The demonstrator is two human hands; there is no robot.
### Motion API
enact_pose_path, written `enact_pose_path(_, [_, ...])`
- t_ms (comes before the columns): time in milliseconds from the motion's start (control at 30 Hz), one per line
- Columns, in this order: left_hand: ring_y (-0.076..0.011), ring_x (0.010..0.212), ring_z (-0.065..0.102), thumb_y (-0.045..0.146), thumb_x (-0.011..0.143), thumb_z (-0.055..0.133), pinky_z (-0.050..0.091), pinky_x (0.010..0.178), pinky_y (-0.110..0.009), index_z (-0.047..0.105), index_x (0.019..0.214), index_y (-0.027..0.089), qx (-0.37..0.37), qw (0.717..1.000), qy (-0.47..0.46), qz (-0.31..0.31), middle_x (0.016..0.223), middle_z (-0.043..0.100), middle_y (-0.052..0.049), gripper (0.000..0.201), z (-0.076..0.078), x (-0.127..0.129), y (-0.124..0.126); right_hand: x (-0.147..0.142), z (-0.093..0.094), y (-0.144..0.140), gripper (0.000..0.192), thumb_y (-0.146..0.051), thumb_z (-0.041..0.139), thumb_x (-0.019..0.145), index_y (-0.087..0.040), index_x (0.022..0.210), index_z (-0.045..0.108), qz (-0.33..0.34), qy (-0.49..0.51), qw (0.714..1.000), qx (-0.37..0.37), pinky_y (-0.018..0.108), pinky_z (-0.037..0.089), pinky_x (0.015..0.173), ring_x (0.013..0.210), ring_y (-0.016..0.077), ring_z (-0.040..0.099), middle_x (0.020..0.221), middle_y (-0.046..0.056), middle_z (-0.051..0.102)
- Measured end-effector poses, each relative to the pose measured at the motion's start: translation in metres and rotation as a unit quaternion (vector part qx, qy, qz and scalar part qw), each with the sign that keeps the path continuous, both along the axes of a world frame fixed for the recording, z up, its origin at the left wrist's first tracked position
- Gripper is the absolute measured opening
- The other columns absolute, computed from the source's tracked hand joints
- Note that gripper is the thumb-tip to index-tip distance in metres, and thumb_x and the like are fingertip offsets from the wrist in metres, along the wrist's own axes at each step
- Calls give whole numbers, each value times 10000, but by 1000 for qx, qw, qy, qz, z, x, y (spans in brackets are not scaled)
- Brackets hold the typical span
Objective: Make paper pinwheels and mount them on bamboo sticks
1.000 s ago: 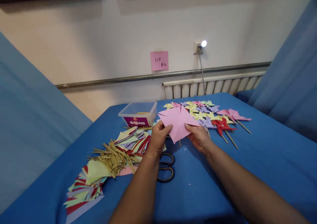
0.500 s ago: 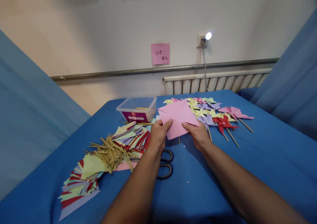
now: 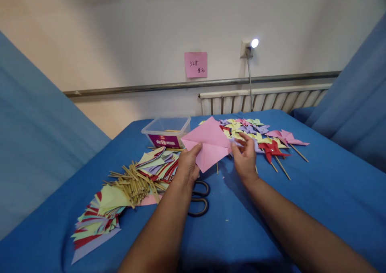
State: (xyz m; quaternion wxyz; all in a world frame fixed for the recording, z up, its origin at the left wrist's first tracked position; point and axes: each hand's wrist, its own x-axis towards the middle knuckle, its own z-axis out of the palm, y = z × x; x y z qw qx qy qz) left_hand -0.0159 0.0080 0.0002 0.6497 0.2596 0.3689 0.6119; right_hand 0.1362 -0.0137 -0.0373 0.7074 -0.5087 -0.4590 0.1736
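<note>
A pink square paper (image 3: 208, 140) with slits running in from its corners is held above the table, turned with one corner pointing up. My left hand (image 3: 189, 160) pinches its lower left side, thumb on top. Close to the paper's right corner is my right hand (image 3: 245, 156), fingers apart and slightly curled, holding nothing. Black-handled scissors (image 3: 199, 198) lie on the blue cloth below, their blades hidden under my left forearm and the papers. Behind the paper spread several finished paper pinwheels, among them a red pinwheel (image 3: 272, 149) on a stick.
On the left lie a heap of thin sticks (image 3: 135, 184), a stack of coloured papers (image 3: 159, 164) and a fanned stack of papers (image 3: 98, 220). A clear plastic box (image 3: 165, 132) stands at the back. The blue-covered table (image 3: 316, 208) meets a wall with a radiator (image 3: 262, 98).
My right hand has let go of the pink paper and moved slightly right, its fingers opening. The paper has turned and shifted left in my left hand.
</note>
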Motion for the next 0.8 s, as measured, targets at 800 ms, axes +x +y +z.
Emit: enact_pose_path(800, [-280, 841, 701, 173, 606, 785, 548, 811, -400, 657, 1017, 102, 10, 999, 1, -49, 887, 731, -133, 437, 0, 19, -15, 5, 6, -16, 119, -296, 622, 814, -240, 713, 653, 58, -275, 959, 31, 472, 378, 1005, 1154, 257, 501, 1133, 59, 620])
